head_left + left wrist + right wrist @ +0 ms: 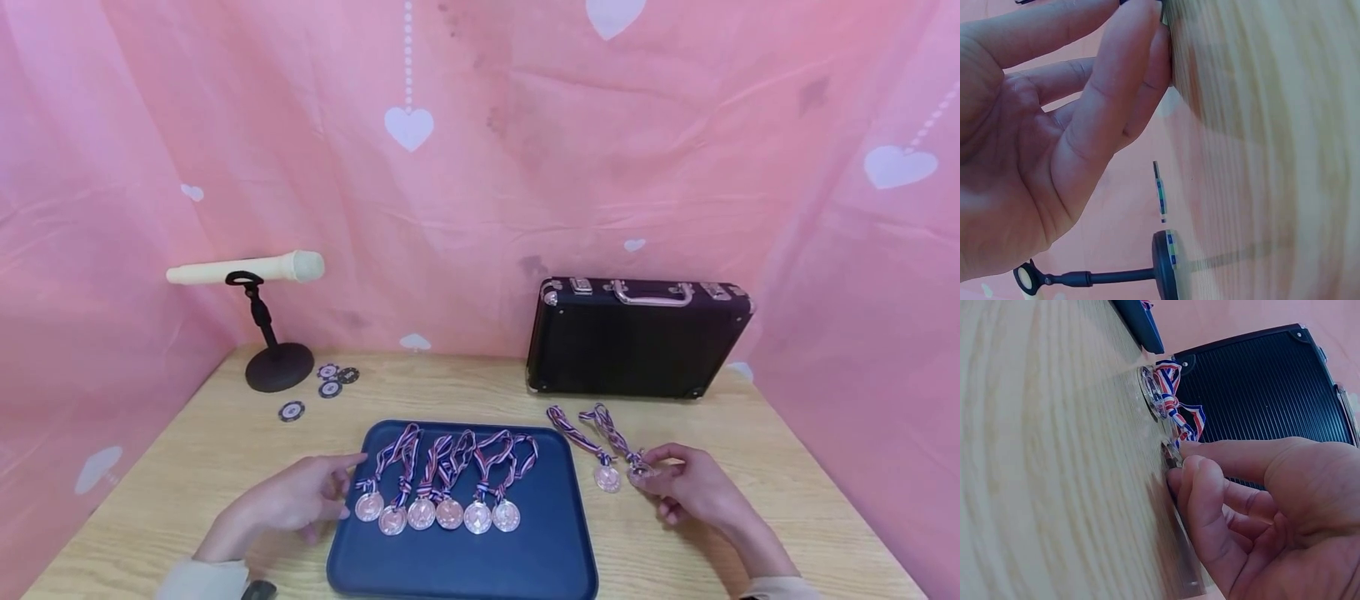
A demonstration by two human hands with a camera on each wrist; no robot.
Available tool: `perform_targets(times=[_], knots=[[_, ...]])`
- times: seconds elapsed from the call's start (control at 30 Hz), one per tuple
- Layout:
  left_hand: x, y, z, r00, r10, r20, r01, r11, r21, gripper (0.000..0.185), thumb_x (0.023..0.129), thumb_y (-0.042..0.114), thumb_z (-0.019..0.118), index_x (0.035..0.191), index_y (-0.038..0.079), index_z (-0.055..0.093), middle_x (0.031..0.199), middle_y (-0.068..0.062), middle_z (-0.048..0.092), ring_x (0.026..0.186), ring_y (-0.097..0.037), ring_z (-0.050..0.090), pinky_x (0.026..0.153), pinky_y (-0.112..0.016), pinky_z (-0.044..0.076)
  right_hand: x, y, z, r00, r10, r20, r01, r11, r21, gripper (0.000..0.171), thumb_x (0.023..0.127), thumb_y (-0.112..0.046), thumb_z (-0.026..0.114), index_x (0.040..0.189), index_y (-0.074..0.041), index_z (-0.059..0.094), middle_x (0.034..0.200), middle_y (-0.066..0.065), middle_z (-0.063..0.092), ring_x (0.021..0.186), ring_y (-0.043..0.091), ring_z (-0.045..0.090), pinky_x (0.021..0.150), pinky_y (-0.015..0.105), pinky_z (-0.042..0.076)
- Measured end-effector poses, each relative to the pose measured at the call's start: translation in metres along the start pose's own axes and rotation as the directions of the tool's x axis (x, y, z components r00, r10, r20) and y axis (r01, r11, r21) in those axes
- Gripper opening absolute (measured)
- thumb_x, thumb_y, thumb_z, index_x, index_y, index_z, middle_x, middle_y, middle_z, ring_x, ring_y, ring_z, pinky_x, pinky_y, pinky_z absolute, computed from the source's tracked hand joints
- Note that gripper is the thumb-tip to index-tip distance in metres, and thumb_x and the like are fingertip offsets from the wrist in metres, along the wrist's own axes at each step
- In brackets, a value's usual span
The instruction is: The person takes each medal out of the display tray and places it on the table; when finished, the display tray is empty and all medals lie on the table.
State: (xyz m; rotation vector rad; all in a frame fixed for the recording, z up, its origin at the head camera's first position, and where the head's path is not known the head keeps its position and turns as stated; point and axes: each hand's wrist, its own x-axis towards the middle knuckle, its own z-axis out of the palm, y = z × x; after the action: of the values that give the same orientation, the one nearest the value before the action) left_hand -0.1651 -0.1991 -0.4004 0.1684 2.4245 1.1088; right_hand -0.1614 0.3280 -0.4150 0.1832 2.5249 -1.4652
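One medal (640, 472) is pinched at its disc by the curled fingers of the right hand (693, 485), and its striped ribbon (611, 432) trails away beyond them over the tabletop (450, 383). A second medal (607, 478) lies just left of these fingers; farther left, six more medals (449, 513) lie in a blue tray (480, 562), whose left edge the left hand (296, 492) touches with loosely spread fingers. A black case (630, 350) stands beyond the right fingers. The disc looks light, stiff and slippery; its rim probably gives the surest hold, while the soft ribbon could swing or tangle if lifted alone.
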Motion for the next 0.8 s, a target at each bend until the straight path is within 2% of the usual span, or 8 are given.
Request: perform_targets(times=[0.2, 0.4, 0.6, 0.8], knots=[[-0.0009, 0.0007, -0.0001, 0.999, 0.033, 0.011, -0.033, 0.999, -0.014, 0.073, 0.092, -0.008, 0.073, 0.159, 0.004, 0.045, 0.104, -0.009, 0.057, 0.058, -0.022, 0.057, 0.051, -0.037, 0.059, -0.0021, -0.0031, 0.0014, 1.0, 0.008, -0.005, -0.008, 1.0, -0.013, 0.047, 0.094, -0.006, 0.078, 0.13, 0.011, 0.054, 0.071, 0.007, 0.065, 0.056, 0.017, 0.062, 0.05, 0.033, 0.06], [-0.0009, -0.0013, -0.0002, 1.0, 0.025, 0.008, -0.025, 0.999, -0.023, 0.073, 0.092, -0.008, 0.073, 0.159, 0.004, 0.046, 0.105, -0.009, 0.057, 0.061, -0.022, 0.056, 0.051, -0.039, 0.06, -0.0011, -0.0046, 0.0051, 1.0, -0.02, -0.019, 0.019, 0.998, -0.054, 0.044, 0.092, -0.004, 0.077, 0.127, 0.011, 0.057, 0.07, 0.006, 0.063, 0.055, 0.017, 0.062, 0.048, 0.031, 0.059], [-0.0005, -0.0026, 0.0002, 0.999, 0.037, 0.009, -0.037, 0.999, -0.004, 0.074, 0.092, -0.008, 0.073, 0.159, 0.004, 0.045, 0.105, -0.009, 0.057, 0.054, -0.021, 0.053, 0.049, -0.038, 0.059, -0.0014, -0.0048, 0.0071, 0.999, -0.029, -0.027, 0.027, 0.996, -0.082, 0.042, 0.091, -0.002, 0.077, 0.125, 0.012, 0.058, 0.071, 0.008, 0.062, 0.057, 0.018, 0.062, 0.048, 0.032, 0.059], [0.001, -0.0001, -0.0001, 1.0, 0.024, 0.005, -0.024, 1.0, 0.013, 0.074, 0.092, -0.006, 0.074, 0.159, 0.007, 0.046, 0.105, -0.007, 0.058, 0.051, -0.022, 0.055, 0.05, -0.037, 0.059, -0.0009, -0.0042, 0.0071, 0.999, -0.047, -0.026, 0.044, 0.994, -0.096, 0.043, 0.091, -0.001, 0.077, 0.126, 0.015, 0.058, 0.07, 0.008, 0.062, 0.057, 0.019, 0.062, 0.048, 0.033, 0.059]])
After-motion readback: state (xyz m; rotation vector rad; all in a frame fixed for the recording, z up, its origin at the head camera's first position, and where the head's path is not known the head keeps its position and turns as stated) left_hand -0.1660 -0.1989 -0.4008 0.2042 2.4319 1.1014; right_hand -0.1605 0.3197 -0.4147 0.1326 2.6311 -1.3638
